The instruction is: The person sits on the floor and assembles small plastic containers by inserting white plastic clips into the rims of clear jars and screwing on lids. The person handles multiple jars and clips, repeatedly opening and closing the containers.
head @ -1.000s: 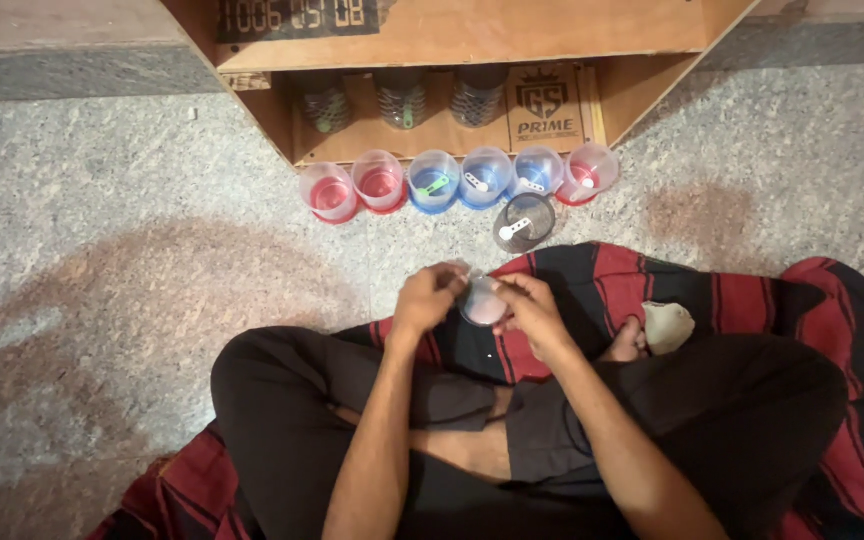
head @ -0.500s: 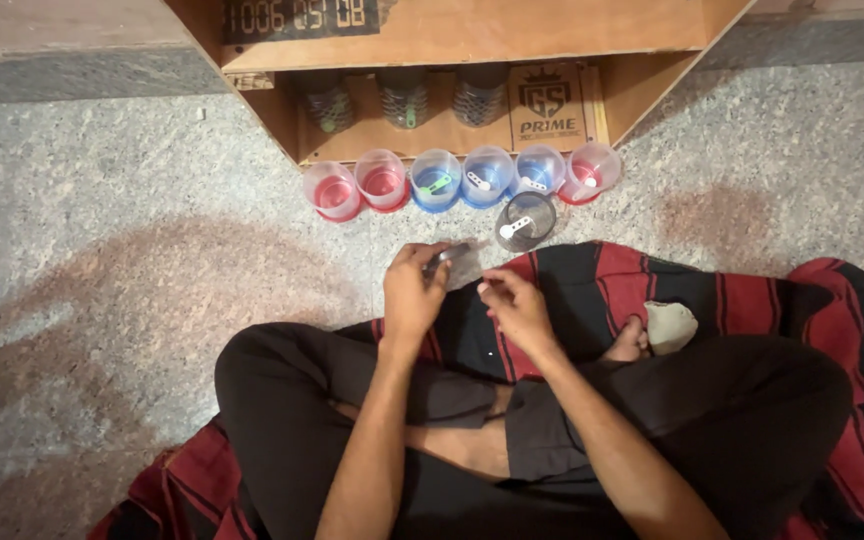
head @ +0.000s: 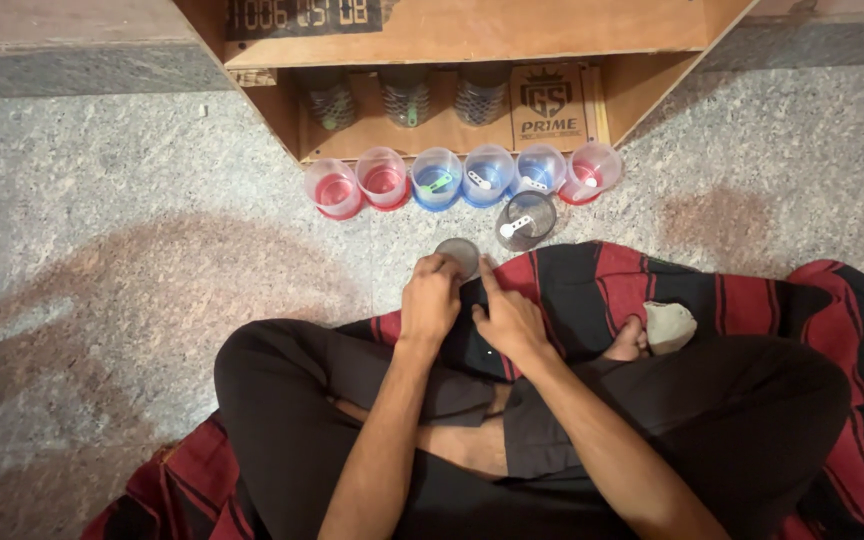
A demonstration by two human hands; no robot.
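Person sits cross-legged on a red and black striped blanket (head: pixel 712 290), both hands out in front at its front edge. Left hand (head: pixel 430 300) is curled nearly closed, fingertips pinching the near rim of a small round grey lid (head: pixel 459 254). Right hand (head: pixel 510 318) sits just beside it, mostly folded, index finger stretched forward and touching the lid's right side; it grips nothing else. The lid lies right at the blanket edge, partly over the speckled stone floor (head: pixel 152 230).

Just ahead and right of the right hand stands a clear cup with a dark base (head: pixel 526 220), close to the lid but apart from it. Beyond that, a row of six clear cups (head: pixel 462 178) with red and blue bases lines up edge to edge against the front of a wooden box (head: pixel 472 40). Stacks of lids (head: pixel 407 95) sit deeper inside the box.

Left of the left hand the floor is wide and bare. Right of the right hand the blanket runs on, with a bare foot (head: pixel 632 340) and a pale cloth (head: pixel 670 325) near the wrist.
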